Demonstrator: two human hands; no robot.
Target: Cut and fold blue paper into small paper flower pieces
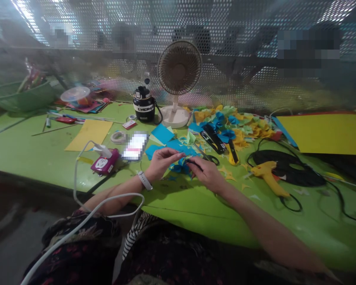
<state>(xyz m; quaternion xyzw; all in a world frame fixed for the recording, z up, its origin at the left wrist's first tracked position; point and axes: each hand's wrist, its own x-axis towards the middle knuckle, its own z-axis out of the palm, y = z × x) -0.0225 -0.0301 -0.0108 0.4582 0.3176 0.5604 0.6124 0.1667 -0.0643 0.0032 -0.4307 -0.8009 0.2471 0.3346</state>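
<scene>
Blue paper cut-outs (180, 169), one small cluster, are placed on the green desk (178, 209), directly below both hands.

Item, left hand (161, 164): fingers (175, 155) are closed in a pinch on a small scrap (184, 157), too small to be identified; a white-strapped watch (144, 180) is worn on the wrist.

Item, right hand (206, 174): fingers (192, 164) are clenched on the same scrap from the opposite side, with a thin dark strip showing between them.

Listed relative to the cut-outs:
- Just beyond: black-handled scissors (210, 159).
- Farther beyond: a black stapler (214, 138), beside a heap of blue, yellow and green paper scraps (237, 122).
- Beyond the heap: a white desk fan (179, 67).
- To the right: a yellow hot glue gun (268, 178) on a coiled black cord (287, 168), then a yellow card sheet (323, 132).
- To the left: a pink plug adapter (105, 161) with a white cable (77, 186), a blurred phone (135, 145), a masking tape roll (118, 137) and a yellow paper sheet (89, 134).
- Far left: a green basin (19, 97).
</scene>
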